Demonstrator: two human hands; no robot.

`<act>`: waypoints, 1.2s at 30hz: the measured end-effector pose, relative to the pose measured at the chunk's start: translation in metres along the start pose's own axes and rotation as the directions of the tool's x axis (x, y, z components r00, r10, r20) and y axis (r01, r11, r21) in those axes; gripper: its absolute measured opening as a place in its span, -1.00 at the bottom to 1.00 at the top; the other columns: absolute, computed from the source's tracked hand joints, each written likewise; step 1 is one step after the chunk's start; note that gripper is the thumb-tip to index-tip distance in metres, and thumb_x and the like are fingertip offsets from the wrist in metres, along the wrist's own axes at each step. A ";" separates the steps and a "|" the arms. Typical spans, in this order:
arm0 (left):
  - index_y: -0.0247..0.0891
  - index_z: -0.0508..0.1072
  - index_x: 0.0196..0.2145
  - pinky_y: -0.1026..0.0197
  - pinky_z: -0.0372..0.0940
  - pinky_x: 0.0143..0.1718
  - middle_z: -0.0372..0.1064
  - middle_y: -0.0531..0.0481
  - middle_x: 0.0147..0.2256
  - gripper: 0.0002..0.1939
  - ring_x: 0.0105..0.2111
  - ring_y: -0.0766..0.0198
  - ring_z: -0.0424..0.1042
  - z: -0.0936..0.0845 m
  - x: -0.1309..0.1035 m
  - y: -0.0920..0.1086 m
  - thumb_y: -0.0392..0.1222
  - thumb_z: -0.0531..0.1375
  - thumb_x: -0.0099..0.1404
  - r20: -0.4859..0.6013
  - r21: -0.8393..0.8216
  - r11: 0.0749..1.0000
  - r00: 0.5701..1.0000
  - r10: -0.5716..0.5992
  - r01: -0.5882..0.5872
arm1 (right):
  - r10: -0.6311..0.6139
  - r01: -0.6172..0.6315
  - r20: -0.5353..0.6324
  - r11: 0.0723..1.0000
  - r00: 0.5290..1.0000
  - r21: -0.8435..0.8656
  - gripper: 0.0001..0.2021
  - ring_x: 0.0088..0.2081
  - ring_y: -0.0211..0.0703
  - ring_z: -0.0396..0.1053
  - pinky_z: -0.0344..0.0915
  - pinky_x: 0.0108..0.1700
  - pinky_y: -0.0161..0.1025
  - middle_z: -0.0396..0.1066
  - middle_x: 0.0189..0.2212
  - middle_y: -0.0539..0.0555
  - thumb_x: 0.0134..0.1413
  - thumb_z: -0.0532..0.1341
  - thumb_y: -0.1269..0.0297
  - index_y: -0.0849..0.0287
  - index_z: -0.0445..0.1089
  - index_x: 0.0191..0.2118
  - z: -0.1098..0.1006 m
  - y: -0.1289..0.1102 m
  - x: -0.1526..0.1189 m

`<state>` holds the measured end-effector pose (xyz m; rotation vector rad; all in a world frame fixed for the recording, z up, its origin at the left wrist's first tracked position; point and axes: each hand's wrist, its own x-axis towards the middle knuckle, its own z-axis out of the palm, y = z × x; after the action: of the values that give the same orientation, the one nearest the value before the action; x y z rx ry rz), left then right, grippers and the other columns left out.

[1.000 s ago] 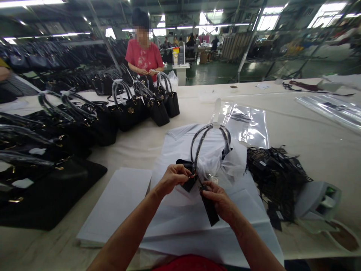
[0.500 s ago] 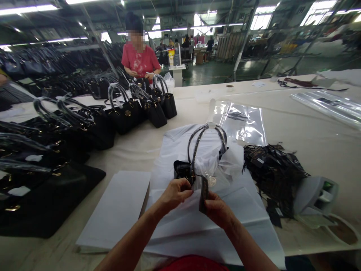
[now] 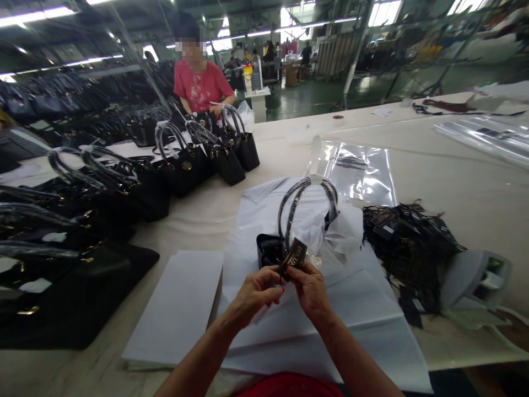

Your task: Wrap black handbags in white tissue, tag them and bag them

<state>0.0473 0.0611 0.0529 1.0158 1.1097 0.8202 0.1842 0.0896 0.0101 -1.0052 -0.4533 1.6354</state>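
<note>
A black bag (image 3: 268,249) with plastic-wrapped handles (image 3: 291,212) stands on white tissue paper (image 3: 314,325), partly covered by clear plastic. In front of it, a black tag (image 3: 296,252) with gold lettering is pinched between the thumb and fingers of my right hand (image 3: 309,288). My left hand (image 3: 257,292) is closed at the tag's lower left end, its fingertips meeting there beside the bag; the cord or strap at the fingertips is too small to make out.
Black bags (image 3: 190,165) line the left side. A stack of white sheets (image 3: 177,303) lies left of the tissue. Right are a heap of black tags (image 3: 409,242), a grey-white device (image 3: 475,281) and clear plastic bags (image 3: 359,171). A person in red (image 3: 200,82) stands across the table.
My right hand has raised and tilted the tag, bringing it left against my left fingertips. Its gold lettering now faces the camera. The view has shifted slightly.
</note>
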 end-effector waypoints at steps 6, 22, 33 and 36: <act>-0.25 0.52 -0.22 0.31 0.19 -0.53 0.26 -0.08 -0.14 -0.70 -0.52 0.44 0.27 0.006 0.000 -0.004 -0.20 0.24 0.03 -0.032 0.263 0.963 0.997 0.067 -0.056 | -0.041 0.044 0.064 0.998 0.997 -0.055 -0.75 -0.34 -0.18 0.33 0.26 -0.23 -0.24 0.47 -0.40 -0.04 -0.32 0.41 0.22 0.12 0.50 -0.37 0.003 0.008 0.002; -0.23 0.57 -0.29 0.20 0.22 -0.08 0.34 -0.07 -0.20 -0.69 -0.17 0.18 0.34 -0.010 0.014 0.015 -0.01 0.32 0.04 0.017 0.087 0.992 0.996 0.093 -0.094 | -0.286 0.390 0.290 0.818 0.913 -0.422 -0.75 -0.41 -0.22 0.25 0.21 -0.38 -0.26 0.33 -0.38 0.02 0.08 0.19 0.07 0.11 0.26 -0.20 -0.010 0.009 -0.006; -0.28 0.57 -0.32 0.23 0.28 -0.20 0.33 -0.05 -0.24 -0.60 -0.24 0.20 0.35 -0.004 0.013 0.012 0.01 0.40 -0.11 -0.088 -0.040 0.999 0.996 0.031 -0.035 | -0.309 0.387 0.269 0.865 0.912 -0.319 -0.69 -0.54 -0.32 0.13 0.11 -0.49 -0.32 0.20 -0.56 -0.10 -0.15 0.35 0.18 0.10 0.16 -0.49 -0.013 0.006 -0.007; -0.26 0.57 -0.34 0.24 0.26 -0.20 0.32 -0.03 -0.26 -0.62 -0.26 0.24 0.34 -0.004 0.014 0.010 0.00 0.40 -0.11 -0.075 -0.092 0.995 0.997 0.028 -0.035 | -0.350 0.478 0.342 0.756 0.872 -0.448 -0.76 -0.56 -0.31 0.10 0.09 -0.50 -0.30 0.19 -0.62 -0.09 -0.11 0.31 0.21 0.11 0.23 -0.55 -0.016 0.001 -0.007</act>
<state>0.0466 0.0779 0.0574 0.9334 1.1095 0.9329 0.1961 0.0798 0.0027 -0.9994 -1.2533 1.2384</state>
